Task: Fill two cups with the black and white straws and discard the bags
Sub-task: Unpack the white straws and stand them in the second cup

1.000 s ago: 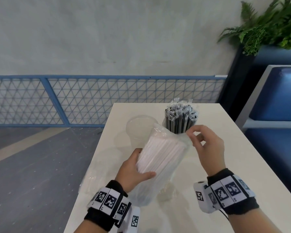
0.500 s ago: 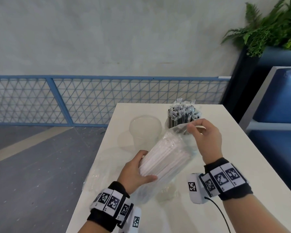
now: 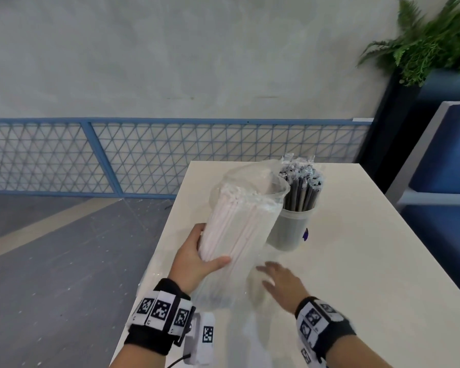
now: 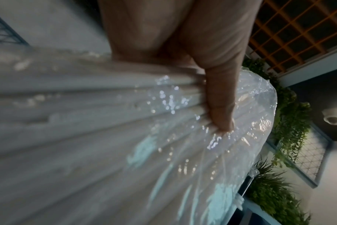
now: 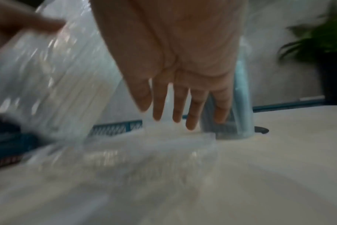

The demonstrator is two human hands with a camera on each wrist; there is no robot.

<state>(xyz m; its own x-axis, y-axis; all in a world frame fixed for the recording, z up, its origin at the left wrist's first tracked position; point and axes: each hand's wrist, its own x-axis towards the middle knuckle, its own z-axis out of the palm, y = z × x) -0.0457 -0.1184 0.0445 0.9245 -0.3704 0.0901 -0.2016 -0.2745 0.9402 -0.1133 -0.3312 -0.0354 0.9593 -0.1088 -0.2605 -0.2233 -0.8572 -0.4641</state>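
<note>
My left hand (image 3: 210, 261) grips a clear bag of white straws (image 3: 237, 229) round its lower half and holds it tilted, open end up and away from me. In the left wrist view the left hand (image 4: 217, 99) has its thumb pressed on the crinkled bag (image 4: 164, 137). My right hand (image 3: 276, 280) hovers open with spread fingers just above the table, by the bag's lower end. A cup (image 3: 292, 229) holding wrapped black straws (image 3: 302, 192) stands right behind the bag. The raised bag hides the empty clear cup.
The white table (image 3: 356, 261) ends close on the left and far sides, with a blue mesh fence (image 3: 144, 155) beyond. A limp clear bag (image 3: 148, 274) lies at the left edge. Loose clear plastic (image 5: 148, 146) lies under my right hand (image 5: 183, 106). A blue seat (image 3: 449, 168) stands to the right.
My right hand let go of the bag's top and dropped to the table near the bag's lower end. My left hand raised the bag more upright, covering the empty cup.
</note>
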